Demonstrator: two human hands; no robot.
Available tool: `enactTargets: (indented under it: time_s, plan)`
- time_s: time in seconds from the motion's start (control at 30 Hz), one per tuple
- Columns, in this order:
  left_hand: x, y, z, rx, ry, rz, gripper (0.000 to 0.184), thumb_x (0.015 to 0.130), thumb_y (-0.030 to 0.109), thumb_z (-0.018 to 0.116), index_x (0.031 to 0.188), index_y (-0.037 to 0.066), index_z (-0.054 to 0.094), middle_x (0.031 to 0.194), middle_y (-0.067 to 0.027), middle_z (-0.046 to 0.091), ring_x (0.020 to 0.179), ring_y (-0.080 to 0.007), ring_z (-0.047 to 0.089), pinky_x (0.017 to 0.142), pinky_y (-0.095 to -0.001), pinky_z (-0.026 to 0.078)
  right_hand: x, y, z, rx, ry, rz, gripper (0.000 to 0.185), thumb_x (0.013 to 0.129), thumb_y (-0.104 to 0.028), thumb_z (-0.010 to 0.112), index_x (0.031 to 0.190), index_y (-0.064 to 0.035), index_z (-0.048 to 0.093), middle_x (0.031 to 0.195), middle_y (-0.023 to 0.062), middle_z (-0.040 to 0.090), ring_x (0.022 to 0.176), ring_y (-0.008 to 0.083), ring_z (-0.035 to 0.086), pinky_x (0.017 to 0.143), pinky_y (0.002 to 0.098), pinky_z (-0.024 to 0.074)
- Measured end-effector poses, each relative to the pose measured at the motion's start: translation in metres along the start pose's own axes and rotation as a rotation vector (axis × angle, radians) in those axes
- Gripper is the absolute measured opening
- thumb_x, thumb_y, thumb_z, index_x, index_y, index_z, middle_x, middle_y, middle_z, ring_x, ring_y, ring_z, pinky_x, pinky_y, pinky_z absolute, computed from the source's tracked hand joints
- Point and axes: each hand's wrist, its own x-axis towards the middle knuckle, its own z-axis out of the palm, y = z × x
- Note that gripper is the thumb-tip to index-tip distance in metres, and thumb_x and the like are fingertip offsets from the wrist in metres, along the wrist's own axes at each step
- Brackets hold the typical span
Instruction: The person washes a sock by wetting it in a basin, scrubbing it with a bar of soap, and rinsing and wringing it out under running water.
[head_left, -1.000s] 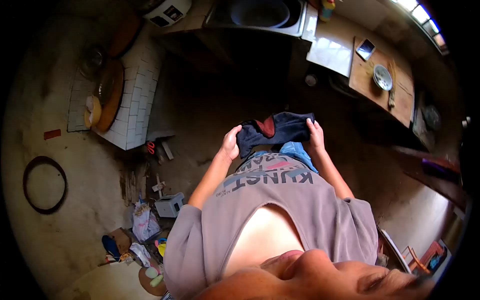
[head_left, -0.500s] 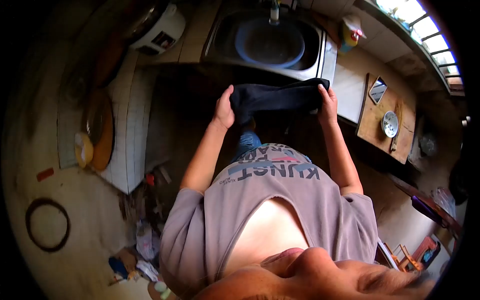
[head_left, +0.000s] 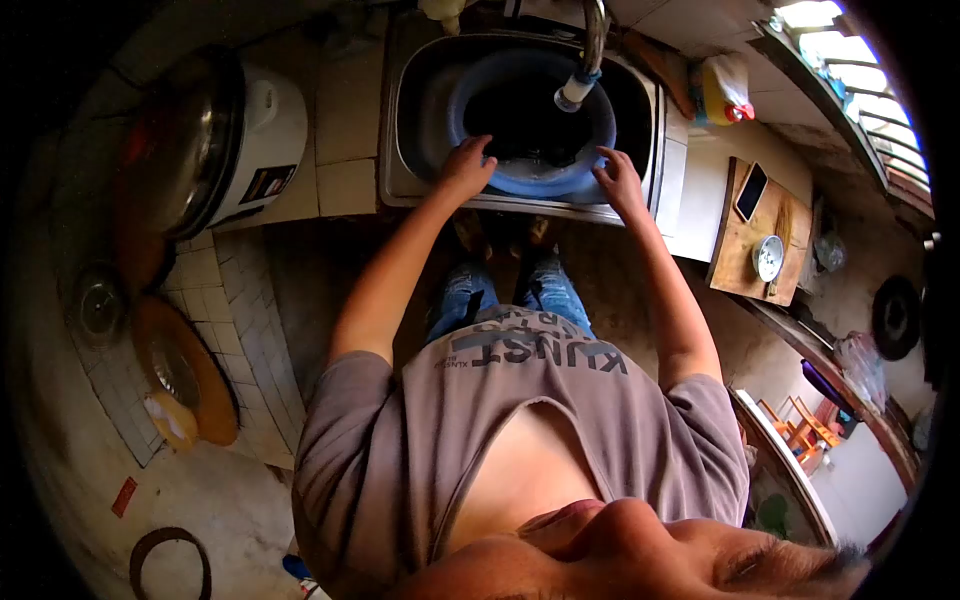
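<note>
A blue basin (head_left: 540,185) sits in the metal sink (head_left: 420,110), with a dark cloth (head_left: 530,125) lying in it. Over the basin's upper right side hangs the faucet (head_left: 575,92). At the basin's left front rim is my left hand (head_left: 467,170), fingers apart and holding nothing. My right hand (head_left: 618,182) is at the right front rim, also with fingers apart and nothing in them. Whether either hand touches the rim is hard to tell.
A large white cooker (head_left: 270,140) stands left of the sink. To the right are a yellow bottle (head_left: 722,92) and a wooden board (head_left: 745,235) with a phone (head_left: 750,192) and a bowl (head_left: 768,258). A barred window (head_left: 860,80) is at upper right.
The dark cloth, earlier stretched between both hands, has left them and lies in the basin. My hands have moved forward to the sink and opened. The sink now appears nearer.
</note>
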Motion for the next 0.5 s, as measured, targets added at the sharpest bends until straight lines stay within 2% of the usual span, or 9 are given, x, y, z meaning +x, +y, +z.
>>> enactTargets:
  time_s: [0.07,0.1,0.13,0.17,0.2,0.27,0.37,0.43,0.5]
  plan:
    - [0.018,-0.001,0.014,0.074,-0.072,0.003,0.048,0.086,0.023,0.055,0.130,0.008,0.046,0.140,-0.0141,0.038,0.126,-0.0325,0.041,0.101,-0.0396,0.038,0.023,-0.012,0.016,-0.168,-0.001,-0.175,0.042,0.078,-0.017,0.066,0.119,-0.0078,0.056,0.124,0.0167,0.051,0.114,0.0358,0.048,0.097,0.0398,0.0403]
    - [0.028,-0.005,0.020,0.194,-0.118,0.042,0.050,0.086,0.024,0.055,0.133,0.013,0.044,0.145,-0.0107,0.030,0.131,-0.0324,0.031,0.105,-0.0421,0.032,0.040,-0.005,0.032,-0.244,0.004,-0.282,0.046,0.078,-0.019,0.067,0.121,-0.0094,0.055,0.130,0.0167,0.046,0.120,0.0357,0.043,0.097,0.0426,0.0397]
    - [0.037,-0.007,0.023,0.319,-0.168,0.083,0.052,0.087,0.025,0.056,0.136,0.018,0.042,0.150,-0.0074,0.022,0.136,-0.0323,0.022,0.108,-0.0447,0.027,0.055,-0.010,0.044,-0.357,0.007,-0.278,0.052,0.079,-0.023,0.066,0.127,-0.0137,0.050,0.136,0.0158,0.041,0.125,0.0357,0.039,0.100,0.0452,0.0359]
    - [0.044,-0.009,0.033,0.314,-0.178,0.068,0.052,0.087,0.025,0.056,0.136,0.018,0.042,0.150,-0.0074,0.022,0.136,-0.0323,0.022,0.108,-0.0447,0.027,0.064,-0.009,0.056,-0.473,0.008,-0.272,0.058,0.079,-0.027,0.066,0.132,-0.0180,0.045,0.142,0.0149,0.035,0.129,0.0356,0.034,0.103,0.0478,0.0320]
    - [0.052,-0.010,0.035,0.399,-0.194,0.086,0.053,0.087,0.028,0.056,0.137,0.023,0.040,0.152,-0.0053,0.018,0.138,-0.0337,0.015,0.109,-0.0489,0.021,0.073,-0.014,0.066,-0.463,-0.006,-0.270,0.058,0.079,-0.027,0.066,0.132,-0.0180,0.045,0.142,0.0149,0.035,0.129,0.0356,0.034,0.103,0.0478,0.0320]
    - [0.070,-0.005,0.043,0.556,-0.319,0.016,0.058,0.090,0.031,0.053,0.143,0.032,0.028,0.154,-0.0008,0.005,0.139,-0.0392,0.003,0.110,-0.0583,0.007,0.091,-0.016,0.082,-0.601,-0.099,-0.295,0.069,0.080,-0.036,0.064,0.141,-0.0291,0.031,0.150,0.0123,0.020,0.135,0.0371,0.024,0.107,0.0554,0.0205]
    - [0.087,-0.019,0.061,0.644,-0.430,-0.018,0.060,0.089,0.033,0.053,0.143,0.031,0.028,0.154,-0.0006,0.004,0.140,-0.0387,0.002,0.110,-0.0585,0.005,0.101,0.014,0.113,-0.709,-0.188,-0.330,0.075,0.076,-0.032,0.068,0.141,-0.0345,0.031,0.150,0.0122,0.019,0.133,0.0457,0.021,0.104,0.0583,0.0241]
    - [0.096,-0.029,0.072,0.661,-0.467,-0.057,0.059,0.088,0.035,0.054,0.142,0.029,0.032,0.154,-0.0004,0.004,0.140,-0.0396,0.001,0.110,-0.0592,0.006,0.107,0.026,0.122,-0.647,-0.224,-0.327,0.072,0.075,-0.031,0.069,0.139,-0.0336,0.036,0.150,0.0123,0.018,0.132,0.0494,0.020,0.103,0.0618,0.0238]
    - [0.094,-0.039,0.080,0.611,-0.257,0.040,0.045,0.086,0.033,0.055,0.129,0.022,0.051,0.144,-0.0040,0.035,0.133,-0.0345,0.028,0.105,-0.0545,0.023,0.112,0.030,0.123,-0.732,-0.262,-0.373,0.064,0.075,-0.028,0.068,0.134,-0.0244,0.043,0.142,0.0154,0.032,0.128,0.0449,0.031,0.102,0.0564,0.0290]
